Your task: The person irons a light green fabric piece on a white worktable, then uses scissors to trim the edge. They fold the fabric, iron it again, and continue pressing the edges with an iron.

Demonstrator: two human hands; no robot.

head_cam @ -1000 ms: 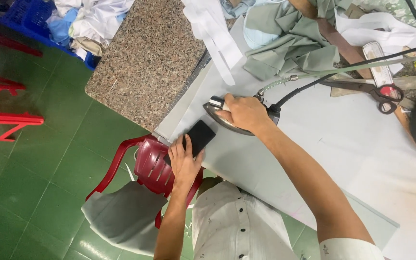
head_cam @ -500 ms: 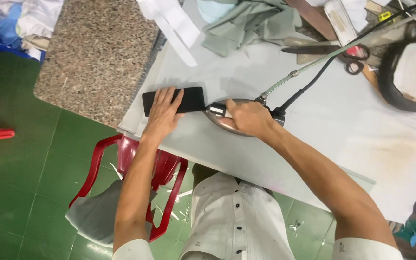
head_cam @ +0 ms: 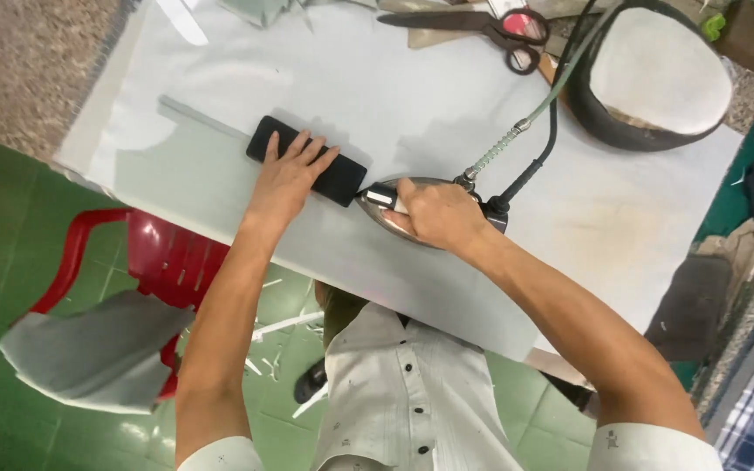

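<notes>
The right hand [head_cam: 434, 214] is wrapped around the handle of an iron [head_cam: 412, 218], fingers closed over the top so the handle itself is mostly hidden. The iron sits flat on the white ironing table [head_cam: 377, 113], its pointed nose just touching the near end of a black strip of cloth [head_cam: 305, 160]. The left hand [head_cam: 290, 179] lies flat and open on that strip, fingers spread and pressing it down, gripping nothing; the thumb rests on the table beside the strip's edge.

Taking the iron as the landmark: the black strip runs away from its nose toward the table's far-left corner, lying roughly parallel to the table's front edge and a little in from it. A pale cloth strip [head_cam: 202, 116] continues beyond the black one. Behind the iron, a grey hose [head_cam: 517, 131] and a black cord [head_cam: 538, 148] rise from its heel toward a round padded pressing cushion [head_cam: 656, 78]. Scissors with red handles [head_cam: 482, 22] lie well beyond the iron at the table's far edge. The stretch of table to the right of the iron is bare, faintly stained cover. Below the front edge, left of the iron, stands a red plastic chair [head_cam: 133, 253] with grey cloth [head_cam: 89, 353] on it.
</notes>
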